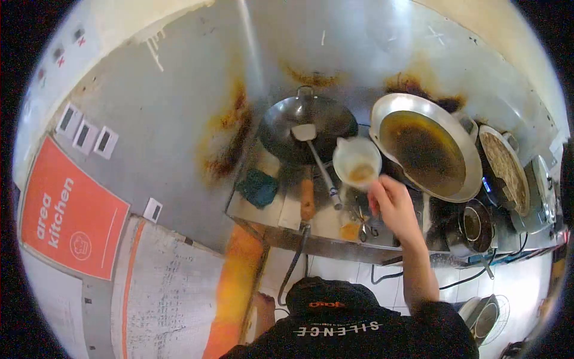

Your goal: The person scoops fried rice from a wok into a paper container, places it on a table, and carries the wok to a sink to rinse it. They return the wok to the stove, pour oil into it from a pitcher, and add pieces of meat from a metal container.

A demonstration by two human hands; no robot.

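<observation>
My right hand (391,203) is closed at the near edge of a white translucent jug (357,157) with a little brownish content at its bottom. The jug is between a dark wok (278,125) and a large metal pan of dark oil (421,149). A long-handled spatula (323,164) rests with its blade in the wok. Just below the jug lie dark-handled scissors (366,228). My left hand (263,304) is low beside the counter's left end, partly hidden, its fingers unclear.
A dark green cloth (258,188) lies left of the wok's wooden handle (307,200). Farther right are a small saucepan (457,239), a round pan with a crusted surface (505,170) and a metal lid (541,191). Hoses hang below the counter edge (281,235). A metal wall stands behind.
</observation>
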